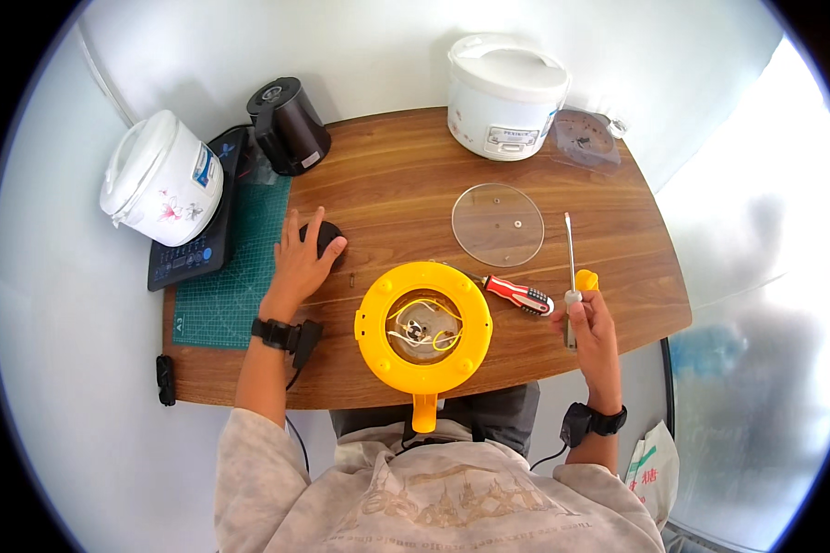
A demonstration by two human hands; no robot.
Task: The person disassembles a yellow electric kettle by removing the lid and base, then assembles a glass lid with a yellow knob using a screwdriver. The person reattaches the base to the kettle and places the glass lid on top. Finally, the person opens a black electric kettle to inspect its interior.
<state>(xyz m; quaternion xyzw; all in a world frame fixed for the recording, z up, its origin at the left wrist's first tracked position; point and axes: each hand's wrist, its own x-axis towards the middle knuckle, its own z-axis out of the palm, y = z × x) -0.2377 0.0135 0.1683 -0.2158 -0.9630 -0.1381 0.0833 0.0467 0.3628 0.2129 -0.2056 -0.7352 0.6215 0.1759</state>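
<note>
Head view: your left grip is spread wide over a black rounded object. Right of it, nearer you, sits a yellow ring-shaped housing, handle toward you, wires looping across its open middle. A red-and-black screwdriver lies just left of your right grip, closed around a grey-handled screwdriver pointing away from you.

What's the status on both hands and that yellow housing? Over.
Left hand spread at black rounded object. Right hand gripping grey-handled screwdriver, tip away from yellow housing. Wiring exposed inside. Red-handled screwdriver lies between housing and right hand.
</note>
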